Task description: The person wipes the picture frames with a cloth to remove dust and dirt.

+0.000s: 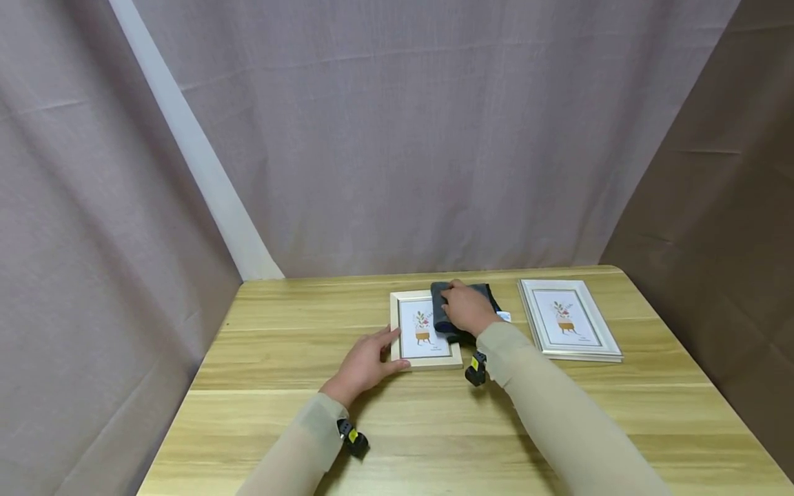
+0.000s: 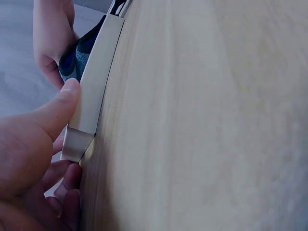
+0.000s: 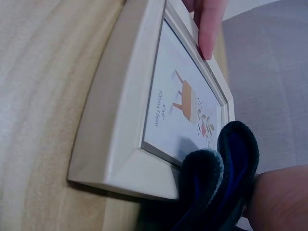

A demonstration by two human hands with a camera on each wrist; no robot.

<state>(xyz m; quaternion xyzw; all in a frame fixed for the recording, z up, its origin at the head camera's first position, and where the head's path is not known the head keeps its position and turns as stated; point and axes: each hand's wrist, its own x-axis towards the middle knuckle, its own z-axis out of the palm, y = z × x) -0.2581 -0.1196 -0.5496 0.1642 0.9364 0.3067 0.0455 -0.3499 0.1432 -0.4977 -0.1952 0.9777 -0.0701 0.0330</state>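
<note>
A cream picture frame (image 1: 428, 362) lies face up on the table, with a potted-plant print behind its pane. My left hand (image 1: 367, 365) grips its near left corner, the thumb on the front edge and the fingers along the left side. My right hand (image 1: 468, 308) holds a folded dark grey cloth (image 1: 441, 318) over the frame's right part, hiding the far right corner. In the right wrist view, the thick folds of the cloth (image 3: 202, 187) overlap the frame's border (image 3: 139, 168), and a left fingertip (image 3: 207, 45) rests on the opposite border.
To the right lies a short stack of white picture frames (image 1: 573, 355), the top one showing the same print. A white tag (image 1: 504, 316) sticks out from the cloth. The wooden table (image 1: 279, 344) backs onto a grey curtain (image 1: 397, 138).
</note>
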